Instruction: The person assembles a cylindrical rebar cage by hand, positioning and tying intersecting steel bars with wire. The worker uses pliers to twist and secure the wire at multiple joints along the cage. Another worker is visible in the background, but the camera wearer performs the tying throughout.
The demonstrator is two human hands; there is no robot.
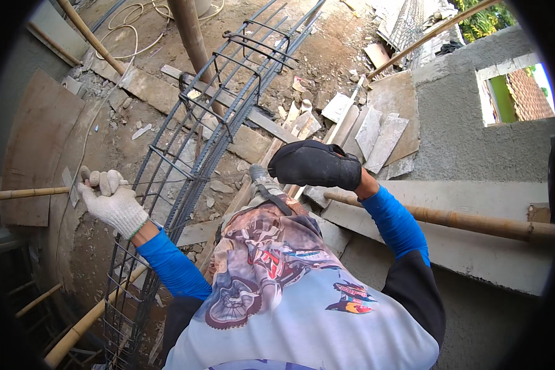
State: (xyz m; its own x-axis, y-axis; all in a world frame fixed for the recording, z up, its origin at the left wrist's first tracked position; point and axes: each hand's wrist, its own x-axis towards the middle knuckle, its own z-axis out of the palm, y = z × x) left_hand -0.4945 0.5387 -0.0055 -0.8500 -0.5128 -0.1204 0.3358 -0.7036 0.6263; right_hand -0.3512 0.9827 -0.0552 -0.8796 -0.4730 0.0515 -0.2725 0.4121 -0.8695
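Observation:
A long rebar cage [197, 157], made of dark bars with square stirrups, slants across the scene from the lower left to the top. To its left, my left hand [111, 203], in a white knit glove, is closed with the fingers curled. My right hand [317, 165], in a black glove, is closed on the other side of the cage, above my leg. A thin wire [266, 169] stretches from the right fingers across the cage toward the left hand. Both fists appear to grip it, though the ends inside are hidden.
Bamboo poles [438, 213] cross at the right, left and top. A grey wall [450, 148] with a window opening stands at right. Broken boards [385, 142] and rubble litter the dirt. A pale hose [126, 24] coils at top left. A plywood sheet [37, 148] leans at left.

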